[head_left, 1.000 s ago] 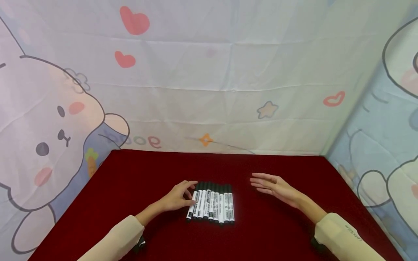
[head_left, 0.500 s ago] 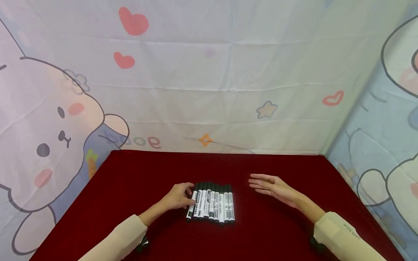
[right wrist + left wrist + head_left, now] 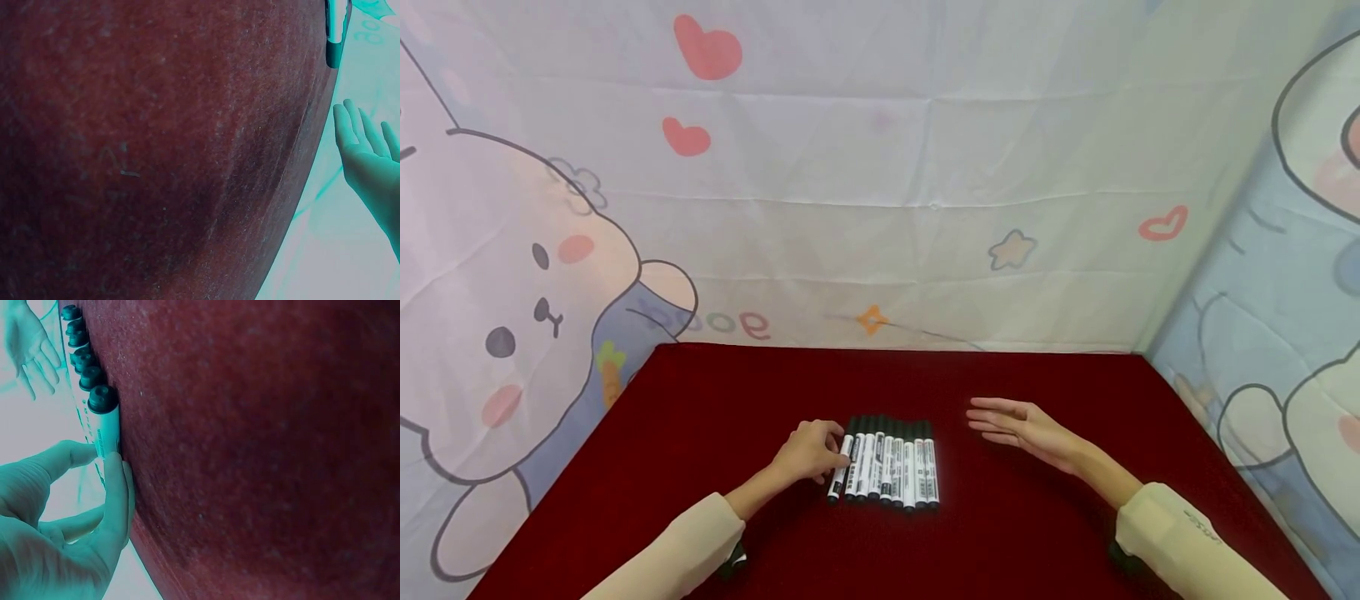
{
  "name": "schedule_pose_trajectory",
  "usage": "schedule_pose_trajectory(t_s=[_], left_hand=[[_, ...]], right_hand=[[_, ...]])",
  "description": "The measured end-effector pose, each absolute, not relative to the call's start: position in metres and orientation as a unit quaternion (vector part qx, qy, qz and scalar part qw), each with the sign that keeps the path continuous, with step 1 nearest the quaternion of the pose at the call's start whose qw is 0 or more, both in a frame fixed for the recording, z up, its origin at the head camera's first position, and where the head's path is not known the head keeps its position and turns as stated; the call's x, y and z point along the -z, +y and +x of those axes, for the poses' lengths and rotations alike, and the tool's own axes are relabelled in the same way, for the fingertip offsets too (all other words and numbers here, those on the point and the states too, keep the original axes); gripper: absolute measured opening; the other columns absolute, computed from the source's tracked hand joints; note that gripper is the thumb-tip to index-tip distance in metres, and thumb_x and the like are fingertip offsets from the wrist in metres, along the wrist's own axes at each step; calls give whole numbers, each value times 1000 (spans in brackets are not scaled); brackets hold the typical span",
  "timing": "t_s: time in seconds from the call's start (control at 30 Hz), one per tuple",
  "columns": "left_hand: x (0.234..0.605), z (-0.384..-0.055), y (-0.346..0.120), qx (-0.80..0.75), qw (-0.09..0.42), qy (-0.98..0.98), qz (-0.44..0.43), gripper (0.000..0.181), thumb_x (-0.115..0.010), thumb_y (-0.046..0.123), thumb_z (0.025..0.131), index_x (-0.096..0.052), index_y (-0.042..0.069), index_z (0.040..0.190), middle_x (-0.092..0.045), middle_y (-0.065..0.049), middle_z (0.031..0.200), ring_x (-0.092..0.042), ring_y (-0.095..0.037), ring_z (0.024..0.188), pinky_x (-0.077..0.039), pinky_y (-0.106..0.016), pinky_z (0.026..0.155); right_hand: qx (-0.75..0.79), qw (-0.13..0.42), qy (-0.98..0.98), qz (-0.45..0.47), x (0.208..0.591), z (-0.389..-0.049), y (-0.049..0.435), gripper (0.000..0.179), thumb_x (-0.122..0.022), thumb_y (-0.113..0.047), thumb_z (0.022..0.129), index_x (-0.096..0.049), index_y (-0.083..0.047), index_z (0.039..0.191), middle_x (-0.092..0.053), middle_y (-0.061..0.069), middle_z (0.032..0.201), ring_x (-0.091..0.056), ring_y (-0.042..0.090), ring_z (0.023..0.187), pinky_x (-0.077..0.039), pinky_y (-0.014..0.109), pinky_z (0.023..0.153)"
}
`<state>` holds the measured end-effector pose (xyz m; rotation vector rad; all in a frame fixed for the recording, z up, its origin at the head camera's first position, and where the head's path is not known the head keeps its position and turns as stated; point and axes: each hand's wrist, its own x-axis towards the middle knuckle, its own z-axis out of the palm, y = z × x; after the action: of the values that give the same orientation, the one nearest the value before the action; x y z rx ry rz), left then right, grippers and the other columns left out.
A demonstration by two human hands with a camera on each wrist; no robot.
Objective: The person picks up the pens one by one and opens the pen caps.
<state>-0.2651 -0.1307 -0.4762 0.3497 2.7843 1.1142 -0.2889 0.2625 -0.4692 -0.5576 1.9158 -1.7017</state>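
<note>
Several white markers with black caps (image 3: 887, 471) lie side by side in a row on the red cloth, caps away from me. My left hand (image 3: 808, 452) is at the row's left end and pinches the outermost marker (image 3: 837, 479) between thumb and fingers. In the left wrist view that marker (image 3: 107, 430) shows its black end, with the thumb on one side and fingers (image 3: 115, 494) on the other. To the right of the row, apart from it, my right hand (image 3: 1026, 427) holds nothing, its fingers straight. One marker's end (image 3: 334, 53) shows in the right wrist view.
The red cloth (image 3: 760, 383) covers the table. Behind it hangs a pale curtain (image 3: 850, 167) printed with hearts and cartoon animals, and a similar curtain (image 3: 1262, 275) stands along the right side. Dark wrist straps show partly under both sleeves.
My left hand's fingers have drawn in from over the caps to the outermost marker's side. My right hand has shifted very slightly left. The row lies nearly as before.
</note>
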Motion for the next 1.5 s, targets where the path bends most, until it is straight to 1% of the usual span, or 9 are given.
schedule_pose_trajectory(t_s=[0.43,0.67,0.73,0.9,1.0,1.1,1.27,1.4,1.5], left_hand=[[481,-268,-125,-320,30,942,99,38,-83,9,80,-70,-6,112,-73,-14,85,-67,-15,58,-54,-26,46],[480,-270,-141,-334,27,933,128,35,-72,13,88,-71,-4,118,-74,-10,85,-57,-9,53,-45,-22,46],[477,-271,-146,-363,44,920,140,36,-67,12,91,-68,-5,122,-73,-11,85,-56,-9,53,-47,-23,47],[463,-273,-154,-455,105,871,156,40,-58,7,97,-58,-7,135,-68,-19,91,-62,-13,57,-57,-30,51],[454,-273,-154,-476,111,854,176,40,-59,6,96,-58,-6,134,-67,-23,95,-64,-16,61,-57,-32,54],[449,-273,-154,-478,106,848,203,34,-63,6,96,-63,-3,129,-67,-25,98,-65,-19,65,-57,-32,55],[445,-272,-147,-469,93,839,259,27,-66,8,96,-70,4,122,-70,-21,97,-65,-26,70,-57,-35,58],[440,-271,-138,-463,83,829,303,27,-66,9,96,-71,5,122,-71,-18,96,-65,-25,70,-56,-29,58],[438,-270,-130,-458,76,824,324,27,-68,9,95,-72,5,122,-72,-15,96,-62,-18,68,-51,-22,58]], right_hand=[[625,252,709,-207,468,-287,263,60,-45,-25,111,-23,3,160,-31,28,162,-33,41,150,-42,36,116],[628,255,706,-209,469,-286,265,61,-43,-23,111,-20,5,160,-31,28,163,-34,40,151,-41,36,117],[631,258,701,-209,470,-286,264,60,-43,-23,111,-20,4,160,-31,27,163,-33,39,151,-41,34,116],[639,260,689,-223,470,-288,262,59,-42,-21,112,-21,4,160,-28,29,163,-33,39,151,-43,31,115],[644,262,679,-235,468,-290,258,58,-41,-20,112,-20,5,160,-27,30,163,-33,39,151,-42,32,115],[645,268,674,-240,466,-290,252,57,-42,-19,111,-22,3,160,-29,29,163,-37,36,150,-42,33,116],[642,274,672,-249,462,-289,239,53,-43,-20,111,-30,-2,159,-34,28,161,-44,30,148,-43,33,115],[643,280,665,-257,458,-287,226,51,-43,-20,111,-34,-2,157,-40,27,158,-50,26,144,-45,32,114],[641,283,666,-255,453,-286,215,50,-45,-21,111,-37,-1,156,-46,26,155,-56,25,139,-48,32,111]])
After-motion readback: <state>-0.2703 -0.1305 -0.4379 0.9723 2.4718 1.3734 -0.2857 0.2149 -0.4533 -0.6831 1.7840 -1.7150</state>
